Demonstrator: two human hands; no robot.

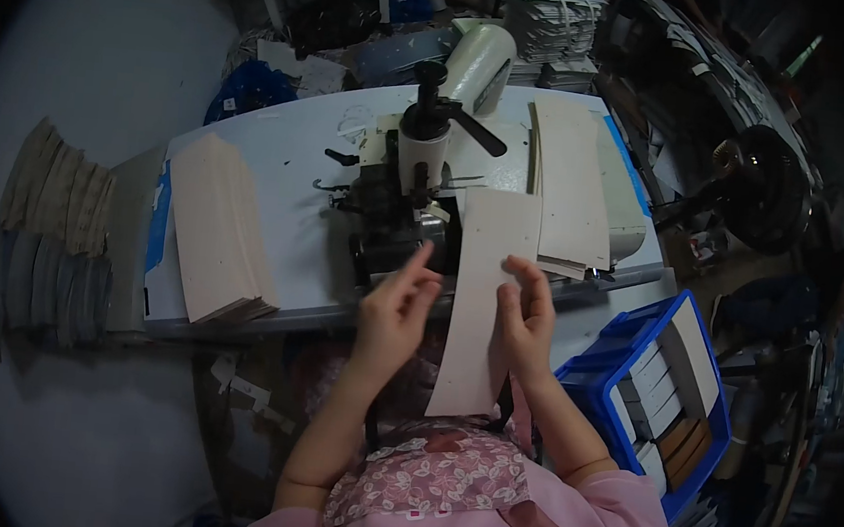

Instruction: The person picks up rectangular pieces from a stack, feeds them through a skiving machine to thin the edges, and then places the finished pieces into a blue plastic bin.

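Observation:
A long beige strip (pixel 483 314), stiff like cardboard and dotted with small holes, slants from the machine down toward my lap. My right hand (pixel 529 323) grips its right edge, thumb and fingers near the middle. Just left of the strip is my left hand (pixel 398 312), index finger stretched upward and the other fingers loosely bent, with nothing visible in it. That fingertip is close to the dark lower part of a sewing-type machine (pixel 422 153) with a black knob and lever. The strip's upper end lies beside this machine's head.
One stack of beige strips (pixel 219 231) lies on the white table (pixel 296 152) at left, another stack (pixel 574 187) at right. A blue crate (pixel 627 327) with boxed pieces stands low at right. A black round lamp-like fixture (pixel 765 188) juts in beyond; grey bundles (pixel 53 231) lean left.

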